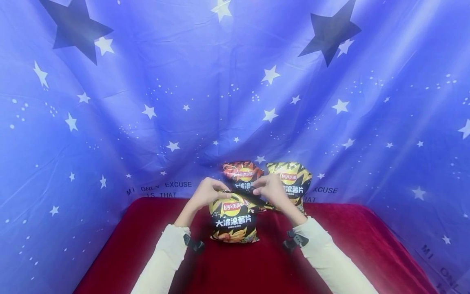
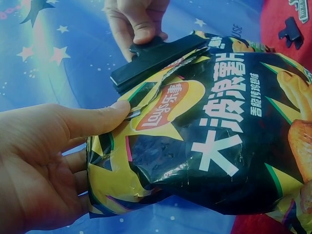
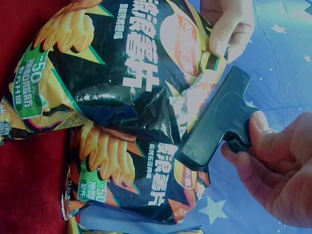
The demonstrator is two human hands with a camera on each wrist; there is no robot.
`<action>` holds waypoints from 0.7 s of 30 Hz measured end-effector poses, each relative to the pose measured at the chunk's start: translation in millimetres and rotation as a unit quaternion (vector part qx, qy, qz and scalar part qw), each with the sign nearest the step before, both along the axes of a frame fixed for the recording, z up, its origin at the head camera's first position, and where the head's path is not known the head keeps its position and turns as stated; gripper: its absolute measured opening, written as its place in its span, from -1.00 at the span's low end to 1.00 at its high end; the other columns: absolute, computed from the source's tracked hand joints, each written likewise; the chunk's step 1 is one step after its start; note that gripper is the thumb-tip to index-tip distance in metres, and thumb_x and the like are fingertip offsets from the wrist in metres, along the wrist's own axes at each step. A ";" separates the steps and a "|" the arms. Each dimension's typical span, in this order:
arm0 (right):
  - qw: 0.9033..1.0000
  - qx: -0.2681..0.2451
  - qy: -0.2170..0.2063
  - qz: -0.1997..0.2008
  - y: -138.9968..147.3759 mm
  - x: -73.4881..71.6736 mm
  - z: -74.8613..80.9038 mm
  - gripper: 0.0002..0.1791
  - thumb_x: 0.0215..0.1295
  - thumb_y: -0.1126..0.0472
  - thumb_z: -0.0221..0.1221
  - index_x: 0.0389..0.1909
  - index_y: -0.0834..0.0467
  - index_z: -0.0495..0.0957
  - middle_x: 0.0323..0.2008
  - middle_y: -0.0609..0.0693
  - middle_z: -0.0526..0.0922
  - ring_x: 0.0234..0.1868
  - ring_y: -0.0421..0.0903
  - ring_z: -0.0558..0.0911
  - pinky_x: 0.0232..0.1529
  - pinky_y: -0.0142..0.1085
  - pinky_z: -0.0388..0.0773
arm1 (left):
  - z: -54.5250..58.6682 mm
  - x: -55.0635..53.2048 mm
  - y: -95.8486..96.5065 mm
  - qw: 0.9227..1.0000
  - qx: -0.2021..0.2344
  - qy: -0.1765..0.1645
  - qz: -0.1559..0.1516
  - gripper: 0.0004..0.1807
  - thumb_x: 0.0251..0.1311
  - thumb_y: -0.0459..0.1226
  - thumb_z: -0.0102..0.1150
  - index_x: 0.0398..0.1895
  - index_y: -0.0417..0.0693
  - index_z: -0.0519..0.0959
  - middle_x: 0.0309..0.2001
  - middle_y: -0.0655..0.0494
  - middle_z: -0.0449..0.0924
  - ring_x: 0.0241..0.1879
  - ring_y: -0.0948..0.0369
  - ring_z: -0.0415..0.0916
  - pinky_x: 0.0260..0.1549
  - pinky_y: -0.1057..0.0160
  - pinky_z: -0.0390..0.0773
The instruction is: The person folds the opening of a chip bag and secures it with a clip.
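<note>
A black and yellow Lay's chip bag (image 1: 233, 222) is in front of me, its top edge crumpled open-looking in the right wrist view. My left hand (image 1: 209, 192) pinches that top edge at its left corner, thumb over the front. A black bag clip (image 3: 214, 119) is held in my right hand (image 3: 278, 165), thumb and fingers on its handles. The clip's long jaw lies along the right part of the bag's top edge, overlapping it in the left wrist view. My right hand appears beyond the clip there.
Behind the bag stand a red and black chip bag (image 1: 244, 171) and another yellow and black bag (image 1: 293, 177) at right. Red cloth (image 1: 147, 237) covers the table. A small black clip-like object (image 2: 291, 33) lies on it. A blue star-print curtain (image 1: 198, 81) hangs behind.
</note>
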State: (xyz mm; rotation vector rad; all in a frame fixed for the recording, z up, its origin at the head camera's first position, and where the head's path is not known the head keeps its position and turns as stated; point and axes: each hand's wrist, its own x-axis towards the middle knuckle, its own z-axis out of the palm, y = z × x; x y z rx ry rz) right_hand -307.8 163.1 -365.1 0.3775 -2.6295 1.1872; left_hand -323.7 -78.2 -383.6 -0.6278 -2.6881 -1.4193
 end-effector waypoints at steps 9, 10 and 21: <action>1.000 0.013 0.004 0.012 -7.2 -1.0 1.6 -0.79 -0.01 0.46 0.43 -0.28 0.31 0.77 -0.27 0.24 0.80 -0.23 0.13 0.79 -0.13 -0.10 0.74 | -0.7 0.4 1.1 1.000 0.001 -0.005 0.005 -0.87 0.04 -0.25 0.55 -0.35 -0.06 0.81 -0.33 0.08 0.81 -0.20 0.20 0.64 -0.19 0.25 0.64; 1.000 0.014 0.002 0.012 -7.7 -1.2 1.9 -0.79 0.00 0.46 0.43 -0.28 0.31 0.77 -0.26 0.24 0.80 -0.24 0.12 0.79 -0.14 -0.11 0.74 | -1.0 0.4 1.4 1.000 0.001 -0.006 0.006 -0.87 0.04 -0.24 0.55 -0.35 -0.06 0.81 -0.34 0.08 0.81 -0.20 0.20 0.64 -0.19 0.25 0.64; 1.000 0.003 -0.004 0.004 -11.7 -3.4 3.2 -0.78 -0.03 0.46 0.44 -0.28 0.32 0.77 -0.27 0.25 0.80 -0.32 0.07 0.77 -0.24 -0.18 0.74 | -0.7 -1.0 3.0 1.000 -0.004 0.002 0.012 -0.88 0.03 -0.25 0.56 -0.35 -0.04 0.82 -0.35 0.10 0.81 -0.22 0.20 0.64 -0.17 0.21 0.65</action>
